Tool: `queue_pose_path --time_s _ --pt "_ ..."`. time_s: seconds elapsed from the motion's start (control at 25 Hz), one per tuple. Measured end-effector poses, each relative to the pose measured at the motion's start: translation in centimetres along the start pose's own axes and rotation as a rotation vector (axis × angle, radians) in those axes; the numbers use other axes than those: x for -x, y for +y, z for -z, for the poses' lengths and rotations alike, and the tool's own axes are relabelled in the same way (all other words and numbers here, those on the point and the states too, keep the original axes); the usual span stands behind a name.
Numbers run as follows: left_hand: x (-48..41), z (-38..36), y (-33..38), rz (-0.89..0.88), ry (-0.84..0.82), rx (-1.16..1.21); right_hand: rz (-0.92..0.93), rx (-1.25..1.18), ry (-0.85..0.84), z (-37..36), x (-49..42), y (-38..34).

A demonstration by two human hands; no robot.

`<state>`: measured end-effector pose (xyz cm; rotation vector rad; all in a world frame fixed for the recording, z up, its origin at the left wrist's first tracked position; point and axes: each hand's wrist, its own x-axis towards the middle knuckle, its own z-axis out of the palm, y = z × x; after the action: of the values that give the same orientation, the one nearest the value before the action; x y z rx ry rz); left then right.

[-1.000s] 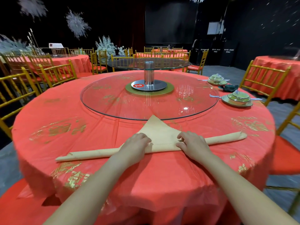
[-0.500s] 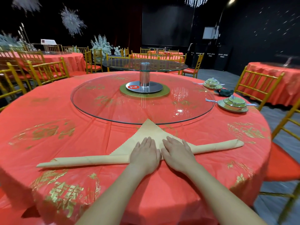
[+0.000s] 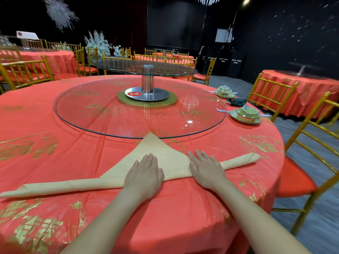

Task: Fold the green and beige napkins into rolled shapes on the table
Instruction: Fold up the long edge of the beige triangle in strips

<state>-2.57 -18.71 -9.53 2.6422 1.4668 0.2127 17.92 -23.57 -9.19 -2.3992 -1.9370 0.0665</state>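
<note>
Midway along the near side of the red-clothed bench [image 3: 174, 217], I have the beige napkin [image 3: 165, 160] lying as a long rolled band that runs from the left edge toward the right, its unrolled triangular tip pointing at the glass turntable [image 3: 110, 116]. My left hand [image 3: 145, 174] and right hand [image 3: 207, 171] lie flat on the roll near its middle, fingers [image 3: 149, 159] straight and a little spread, pressing rather than gripping. I judge the cloth light, soft and limp, with no stiffness of its own, so the roll will likely loosen if released and may skid on the glossy cover. Palms along the roll, then the tapered ends, look the best holds. The green napkin [image 3: 237, 102] sits bunched well apart at far right, between two lidded bowls [image 3: 245, 114].
</note>
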Motion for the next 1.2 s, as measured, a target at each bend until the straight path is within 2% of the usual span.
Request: queue_pose_path --time_s 0.24,0.48,0.72,0.88,0.96,1.04,1.2 --pt "0.0 -0.3 0.0 0.000 0.015 -0.012 -0.076 0.001 -0.016 0.4 -0.6 4.8" --pt "0.0 -0.5 -0.2 0.005 0.013 -0.011 -0.078 -0.033 -0.028 0.9 -0.8 8.2" --pt "0.1 -0.4 -0.1 0.012 0.010 -0.018 -0.200 -0.014 -0.032 0.9 -1.1 12.3" --pt "0.1 -0.3 0.2 0.015 -0.004 -0.018 -0.245 -0.062 -0.073 1.3 -1.3 12.5" --pt "0.1 -0.2 0.4 0.020 -0.014 -0.020 -0.263 -0.130 -0.025 2.2 -1.2 10.8" --pt "0.0 -0.2 0.5 0.021 -0.016 -0.022 -0.181 -0.141 0.044 2.9 -0.9 7.1" --pt "-0.1 -0.1 0.5 0.028 -0.039 -0.011 0.172 -0.075 0.051 1.9 0.3 -3.6"
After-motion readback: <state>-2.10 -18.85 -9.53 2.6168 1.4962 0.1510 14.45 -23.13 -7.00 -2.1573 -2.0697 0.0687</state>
